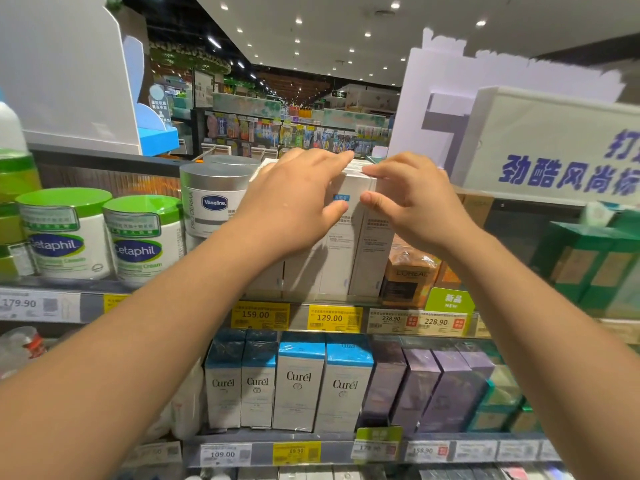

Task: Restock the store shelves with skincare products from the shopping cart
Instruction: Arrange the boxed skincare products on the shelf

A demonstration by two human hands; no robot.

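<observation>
Several tall white skincare boxes stand side by side on the upper shelf, above the yellow price tags. My left hand lies over the left boxes, its straight fingers across their tops and its thumb against a front face. My right hand holds the top of the right-hand white box, with curled fingers on its top edge and the thumb on its front. The shopping cart is out of view.
A Vaseline jar and two Cetaphil jars stand left of the white boxes. An orange L'Oreal box and green boxes sit to the right. Curél boxes and purple boxes fill the shelf below. A white sign hangs at upper right.
</observation>
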